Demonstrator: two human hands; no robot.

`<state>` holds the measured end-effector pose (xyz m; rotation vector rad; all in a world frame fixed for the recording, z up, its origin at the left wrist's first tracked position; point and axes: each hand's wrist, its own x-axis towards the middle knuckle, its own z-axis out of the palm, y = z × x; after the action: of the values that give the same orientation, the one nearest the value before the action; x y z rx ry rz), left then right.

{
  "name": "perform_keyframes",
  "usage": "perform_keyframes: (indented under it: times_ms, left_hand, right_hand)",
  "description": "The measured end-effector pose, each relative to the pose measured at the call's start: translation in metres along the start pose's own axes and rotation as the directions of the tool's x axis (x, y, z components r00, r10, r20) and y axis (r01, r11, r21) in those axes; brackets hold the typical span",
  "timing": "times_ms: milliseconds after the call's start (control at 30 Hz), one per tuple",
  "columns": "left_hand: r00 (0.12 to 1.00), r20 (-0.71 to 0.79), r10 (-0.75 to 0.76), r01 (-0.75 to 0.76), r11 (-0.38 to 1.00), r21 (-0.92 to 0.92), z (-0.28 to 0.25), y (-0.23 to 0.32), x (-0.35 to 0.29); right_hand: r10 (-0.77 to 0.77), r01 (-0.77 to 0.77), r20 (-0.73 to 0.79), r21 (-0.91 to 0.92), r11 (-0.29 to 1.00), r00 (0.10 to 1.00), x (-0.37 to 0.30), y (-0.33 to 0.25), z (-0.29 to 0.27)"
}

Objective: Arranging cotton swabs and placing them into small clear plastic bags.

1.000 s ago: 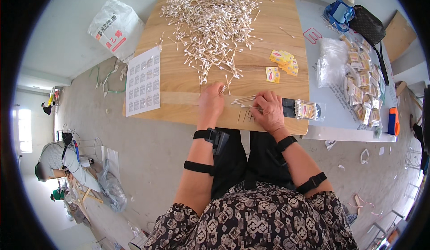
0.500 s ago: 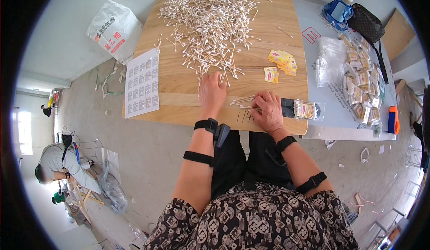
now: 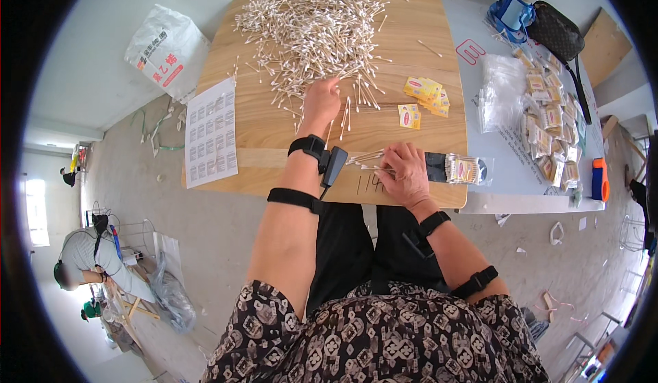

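Observation:
A large heap of white-tipped cotton swabs [image 3: 315, 33] covers the far part of the wooden table [image 3: 411, 40]. At the heap's near edge, my left hand [image 3: 321, 105] has its fingers curled together on swabs, their tips partly hidden. A few loose swabs [image 3: 346, 114] lie beside it. Near the table's front edge, my right hand [image 3: 406, 172] is closed round a small bundle of cotton swabs [image 3: 367, 159], whose ends stick out to the left. Just right of that hand lies a clear packet of swabs [image 3: 463, 169] with a yellow label, beside a black strip [image 3: 436, 166].
Small yellow cards [image 3: 426, 95] lie right of the heap; a printed sheet [image 3: 211, 130] is at the table's left edge. The grey side table [image 3: 480, 143] bears clear bags [image 3: 504, 91], filled packets [image 3: 552, 122], an orange-and-blue tool [image 3: 600, 179], a black pouch [image 3: 556, 32] and a bottle [image 3: 514, 13].
My left hand has moved away from me, up to the heap's near edge, and some swabs there have shifted. My right hand stays by the packet with its bundle.

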<state>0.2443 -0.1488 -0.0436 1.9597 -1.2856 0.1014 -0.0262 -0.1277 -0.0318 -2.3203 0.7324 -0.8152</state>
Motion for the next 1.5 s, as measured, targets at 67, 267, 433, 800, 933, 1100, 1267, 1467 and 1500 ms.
perform_keyframes:
  times_ms: [67,267,433,800,933,1100,1267,1467,1500]
  left_hand:
    - [0.973,0.172,-0.156,0.163,0.986,-0.023,-0.01,0.013,-0.005]
    - [0.852,0.255,-0.457,0.392,0.88,0.268,-0.044,0.059,-0.05]
    - [0.874,0.196,-0.445,0.362,0.865,0.348,-0.052,0.048,-0.083]
    - [0.906,0.295,-0.304,0.223,0.935,0.275,-0.04,0.054,-0.082]
    - [0.901,0.295,-0.317,0.269,0.944,0.193,-0.045,0.048,-0.085]
    - [0.83,0.527,-0.183,0.219,0.976,-0.007,-0.057,0.054,-0.086]
    - [0.899,0.437,-0.029,0.024,1.0,0.018,-0.043,0.076,-0.088]
    - [0.904,0.423,0.058,-0.047,0.998,-0.037,-0.035,0.085,-0.093]
    - [0.904,0.423,0.056,-0.045,0.998,-0.035,-0.035,0.085,-0.096]
  right_hand:
    - [0.006,-0.006,-0.008,-0.018,1.0,1.0,-0.002,0.006,-0.002]
    - [0.02,-0.02,-0.004,-0.035,0.999,1.0,-0.002,0.011,-0.007]
    - [0.008,-0.008,0.017,-0.011,1.0,1.0,-0.001,0.004,-0.005]
    - [0.017,-0.017,0.032,-0.01,1.0,0.999,-0.001,0.002,-0.007]
    - [0.01,-0.01,0.019,-0.019,1.0,1.0,-0.002,0.004,-0.005]
    - [0.008,-0.007,0.015,-0.039,0.999,1.0,-0.002,0.009,-0.006]
    - [0.036,-0.036,0.029,-0.008,0.999,0.999,-0.002,0.006,-0.006]
    - [0.061,-0.057,-0.046,0.081,0.995,0.997,-0.004,0.011,-0.003]
    - [0.045,-0.042,-0.041,0.071,0.997,0.998,-0.005,0.012,-0.002]
